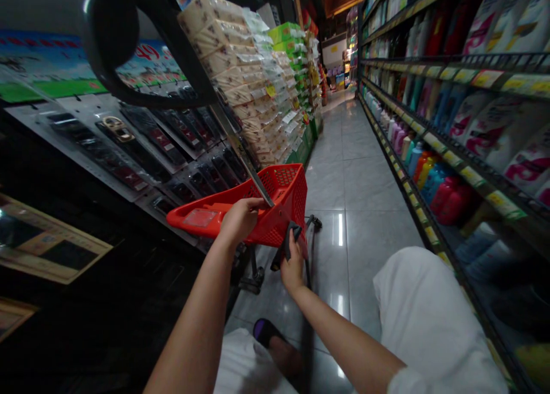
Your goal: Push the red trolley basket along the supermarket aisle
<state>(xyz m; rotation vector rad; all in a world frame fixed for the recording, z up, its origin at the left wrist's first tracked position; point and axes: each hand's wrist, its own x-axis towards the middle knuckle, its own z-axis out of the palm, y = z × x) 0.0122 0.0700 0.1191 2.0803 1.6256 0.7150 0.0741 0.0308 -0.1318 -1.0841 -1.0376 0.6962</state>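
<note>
A red plastic shopping basket cart (pixel 206 213) stands on wheels in front of me, with a metal bar and a large black looped handle (pixel 158 99) rising up to the left. My left hand (pixel 241 217) is at the basket's near side, beside the lower end of the bar, its fingers closed on the rim or the bar. Lower and to the right, my right hand (pixel 293 267) is closed around a dark grey cloth (pixel 293 232) against the basket's side.
Shelves of bottles (pixel 451 133) line the right side. Stacked tissue packs (pixel 240 79) and hanging belts (pixel 129 148) are at the left. A grey tiled aisle (pixel 365 182) runs ahead. My knees and a slippered foot (pixel 265 332) show below.
</note>
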